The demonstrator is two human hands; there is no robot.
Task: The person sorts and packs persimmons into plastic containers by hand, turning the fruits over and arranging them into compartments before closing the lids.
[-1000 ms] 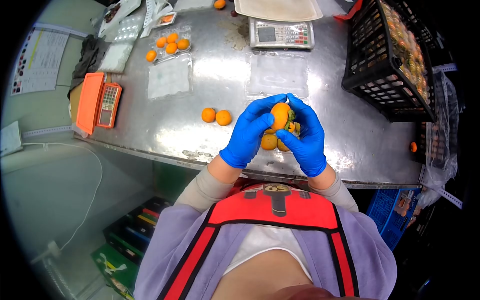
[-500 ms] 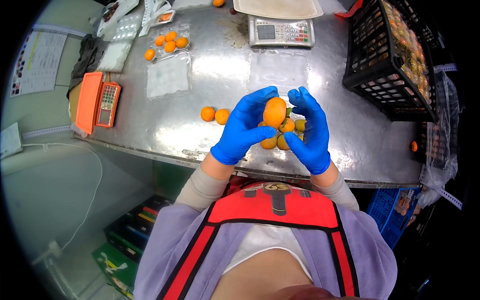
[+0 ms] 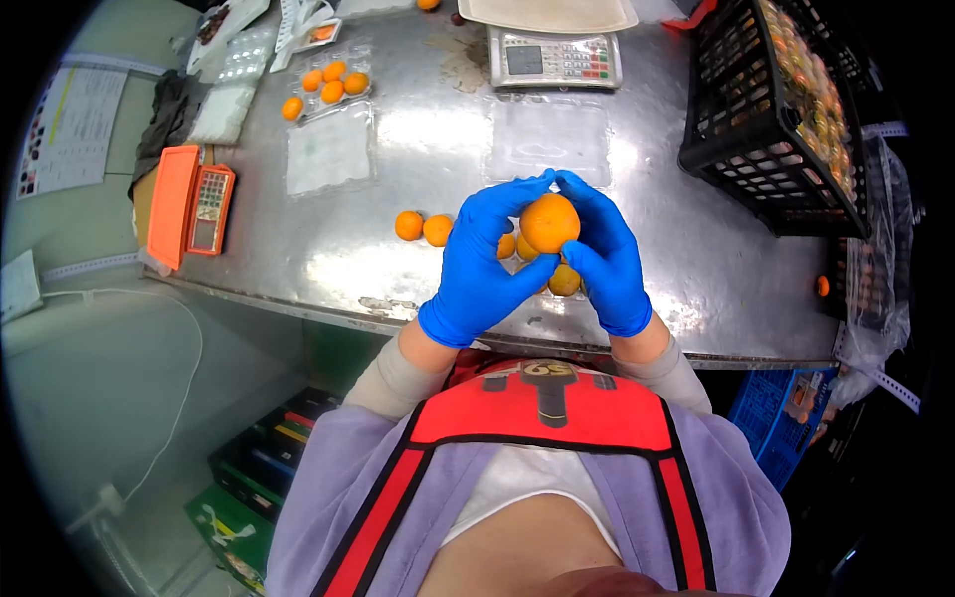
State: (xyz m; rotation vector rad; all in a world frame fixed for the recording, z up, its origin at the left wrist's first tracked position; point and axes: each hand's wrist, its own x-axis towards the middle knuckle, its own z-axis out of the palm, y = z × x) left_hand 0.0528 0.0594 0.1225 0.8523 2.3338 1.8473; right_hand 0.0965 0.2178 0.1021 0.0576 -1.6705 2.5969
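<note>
Between my blue-gloved left hand (image 3: 487, 244) and my blue-gloved right hand (image 3: 607, 254) is an orange persimmon (image 3: 550, 224), raised above the metal table. The fingers of both hands curl around it, with fingertips nearly meeting at the far side. Beneath it, partly hidden by the gloves, several more persimmons (image 3: 565, 280) sit close together; whether a tray holds them I cannot tell. Two loose persimmons (image 3: 423, 228) lie on the table left of my left hand.
Clear trays (image 3: 549, 139) lie flat beyond my hands, below a scale (image 3: 554, 60). Several persimmons (image 3: 333, 92) sit in a tray at the back left. An orange-cased scale (image 3: 209, 209) stands left. A black crate (image 3: 736, 129) of packed fruit stands right.
The persimmon has turned, its green leafy part no longer showing. My right hand has closed in from the right, so both hands now hold the fruit.
</note>
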